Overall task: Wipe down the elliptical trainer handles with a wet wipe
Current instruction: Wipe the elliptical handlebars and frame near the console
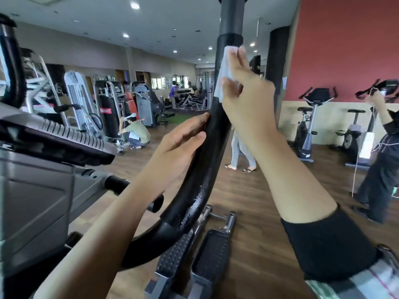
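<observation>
Pressing wet wipe (pixel 224 72) on handle (pixel 207 147), right hand (pixel 244 91); left hand (pixel 183 137) steadying

text: none legible | red label on black punching bag (pixel 105 110): lettering blurred | wall signs: too small

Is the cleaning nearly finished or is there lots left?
Partly done: the curved black foam handle shows wet streaks low down. Right now the right hand presses the white wet wipe high on it while the left hand steadies it. The other black handle at far left looks untouched, though I can't be sure.
</observation>
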